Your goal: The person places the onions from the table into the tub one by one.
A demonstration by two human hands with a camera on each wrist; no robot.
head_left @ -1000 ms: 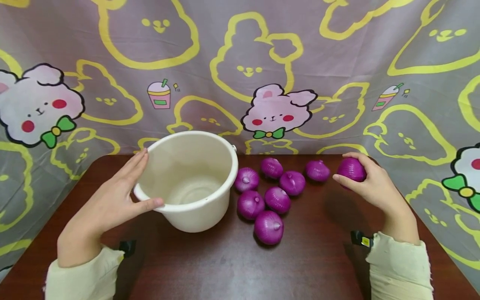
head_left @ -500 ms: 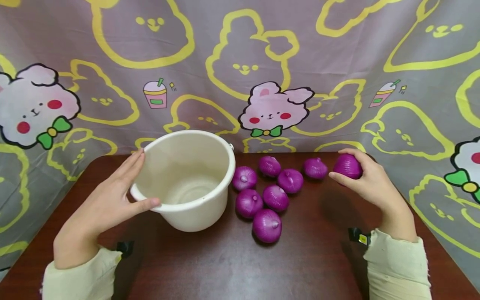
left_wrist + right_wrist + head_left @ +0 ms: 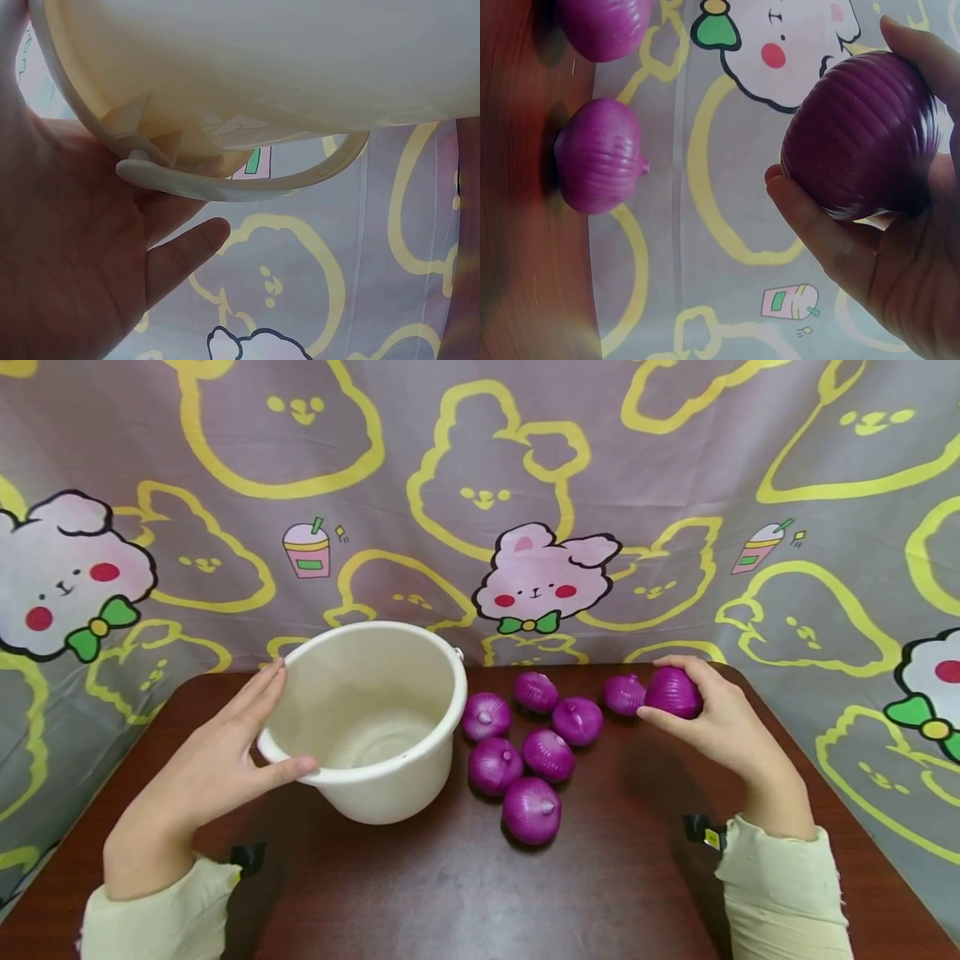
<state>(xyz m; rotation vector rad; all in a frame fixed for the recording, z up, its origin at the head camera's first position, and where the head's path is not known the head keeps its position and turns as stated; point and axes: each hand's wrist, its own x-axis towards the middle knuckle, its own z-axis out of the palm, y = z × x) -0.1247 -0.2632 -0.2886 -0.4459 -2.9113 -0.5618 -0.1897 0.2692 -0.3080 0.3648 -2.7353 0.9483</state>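
My right hand [image 3: 720, 718] grips a purple onion [image 3: 673, 693] above the table's far right, thumb and fingers around its sides. In the right wrist view, this ribbed onion [image 3: 859, 135] is held off the surface, apart from the ones standing on the table. A cream plastic bucket [image 3: 405, 789] stands left of centre, its bare inner floor showing. Against its left rim rests my left hand [image 3: 202, 760], fingers fairly straight and thumb along the front edge. Below the rim the bucket's handle [image 3: 225, 187] hangs, seen in the left wrist view beside the palm.
Several more purple onions [image 3: 550, 755] lie right of the bucket; one [image 3: 624, 695] sits farther right, close to the held onion in the head view. The dark brown table [image 3: 465, 893] reaches back to a patterned curtain [image 3: 420, 460].
The right hand has carried its onion a little to the left, closer to the lone onion in the head view. The left hand stays at the bucket's rim.
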